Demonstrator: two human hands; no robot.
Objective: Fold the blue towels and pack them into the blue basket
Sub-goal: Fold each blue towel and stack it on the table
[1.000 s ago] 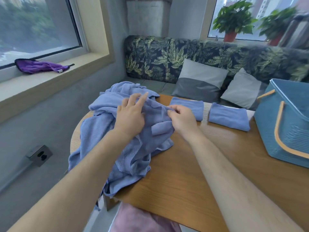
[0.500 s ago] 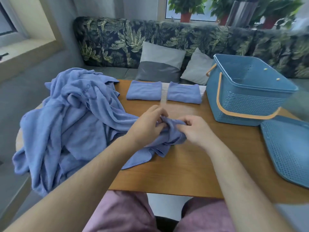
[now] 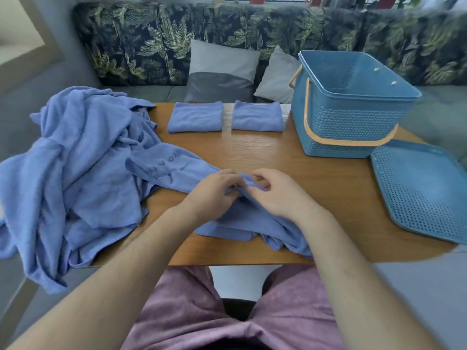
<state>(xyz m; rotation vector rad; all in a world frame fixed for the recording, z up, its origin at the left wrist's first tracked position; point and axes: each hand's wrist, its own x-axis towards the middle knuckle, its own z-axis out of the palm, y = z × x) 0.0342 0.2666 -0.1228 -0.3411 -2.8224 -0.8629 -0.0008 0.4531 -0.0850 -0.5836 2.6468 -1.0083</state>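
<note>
Drawn farther out of the left heap (image 3: 75, 160) than half a second ago, one blue towel (image 3: 177, 170) lies limp at the table's (image 3: 278, 157) near centre, left hand (image 3: 214, 192) and right hand (image 3: 275, 195) each pinching its edge; soft and light, it probably handles best by its corners.

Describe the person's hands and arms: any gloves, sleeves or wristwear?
No gloves on the left hand or right hand, and no watch or band at either wrist. Both forearms are uncovered, with no sleeves in view. Mauve fabric covers the lap.

Forearms reach forward; left hand (image 3: 214, 192), right hand (image 3: 276, 195) nearly touching, fingers (image 3: 261, 183) curled, pinching towel (image 3: 174, 173).
</note>
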